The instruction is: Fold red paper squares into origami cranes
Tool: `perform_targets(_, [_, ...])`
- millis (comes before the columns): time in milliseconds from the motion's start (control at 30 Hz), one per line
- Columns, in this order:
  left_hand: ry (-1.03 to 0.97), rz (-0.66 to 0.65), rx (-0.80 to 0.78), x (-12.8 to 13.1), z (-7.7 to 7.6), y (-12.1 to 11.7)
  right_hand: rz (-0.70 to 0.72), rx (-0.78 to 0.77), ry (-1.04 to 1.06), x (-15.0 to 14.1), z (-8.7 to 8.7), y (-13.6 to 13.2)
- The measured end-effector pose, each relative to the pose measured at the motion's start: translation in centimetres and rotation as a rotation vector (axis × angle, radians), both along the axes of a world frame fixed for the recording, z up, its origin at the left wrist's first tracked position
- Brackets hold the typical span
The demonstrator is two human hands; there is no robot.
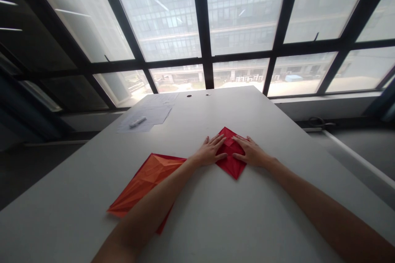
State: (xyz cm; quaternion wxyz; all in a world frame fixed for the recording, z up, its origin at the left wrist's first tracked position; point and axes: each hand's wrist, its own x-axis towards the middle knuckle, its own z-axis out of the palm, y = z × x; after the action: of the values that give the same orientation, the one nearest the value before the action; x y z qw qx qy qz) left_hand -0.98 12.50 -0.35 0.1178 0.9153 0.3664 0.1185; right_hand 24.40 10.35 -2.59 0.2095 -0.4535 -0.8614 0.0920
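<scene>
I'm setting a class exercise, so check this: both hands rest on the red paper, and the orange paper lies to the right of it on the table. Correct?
Not quite: in the head view, the orange paper lies to the left of the red paper on the table. The left hand and the right hand do both rest on the red paper.

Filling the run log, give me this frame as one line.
left hand: on red paper | right hand: on red paper | orange paper: partly hidden by left forearm
</scene>
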Motion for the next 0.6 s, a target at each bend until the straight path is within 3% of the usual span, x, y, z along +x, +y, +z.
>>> perform_targets(133, [0.041,-0.016,-0.019,-0.1,-0.4,0.3,0.025,-0.042,-0.055,0.0,0.0,-0.1])
perform_targets(300, [-0.059,0.034,0.003,-0.1,-0.6,0.4,0.000,-0.045,0.006,0.0,0.0,-0.1])
perform_targets(600, [-0.062,0.067,0.061,0.1,0.5,-0.3,0.056,-0.048,0.073,0.1,0.2,-0.2])
